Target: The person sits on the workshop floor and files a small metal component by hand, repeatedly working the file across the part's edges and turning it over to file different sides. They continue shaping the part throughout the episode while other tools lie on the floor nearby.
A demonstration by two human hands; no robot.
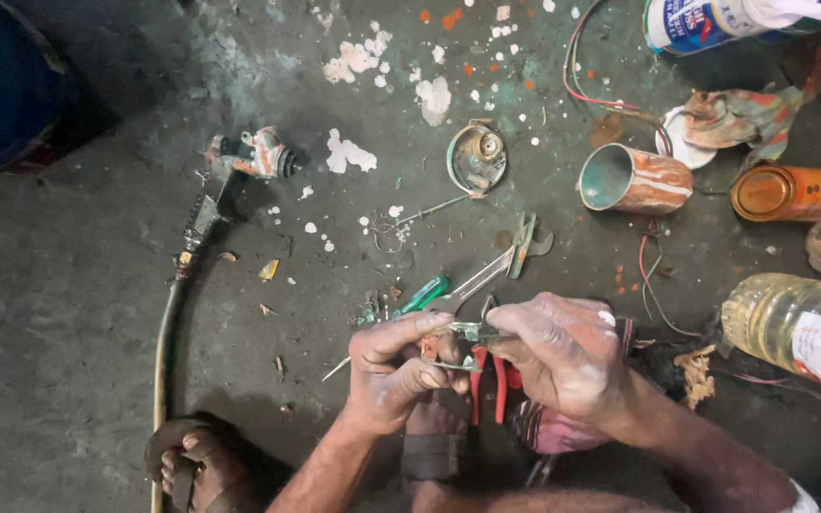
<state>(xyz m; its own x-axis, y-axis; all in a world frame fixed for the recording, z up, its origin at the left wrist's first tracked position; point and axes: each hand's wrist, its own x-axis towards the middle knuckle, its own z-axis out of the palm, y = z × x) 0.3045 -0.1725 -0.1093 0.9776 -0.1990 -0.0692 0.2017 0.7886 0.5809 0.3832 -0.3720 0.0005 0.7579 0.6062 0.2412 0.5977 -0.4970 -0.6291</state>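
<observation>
My left hand [393,369] and my right hand [563,350] meet low in the middle of the head view, both pinching a small metal part [465,332] between the fingertips. Under the hands lie red-handled pliers [498,385] on the floor. A green-handled screwdriver [422,295] lies just above my left hand, next to a flat metal trigger piece [523,245]. A paint spray gun [239,161] on a hose [165,332] lies at the upper left, apart from both hands.
A round metal lid [476,157], a paint-stained metal cup [634,179] on its side, an orange can [791,193], a rag [748,112], loose wires [591,90] and a clear plastic bottle [795,328] ring the right side. My sandalled foot [187,465] rests bottom left on the dirty concrete floor.
</observation>
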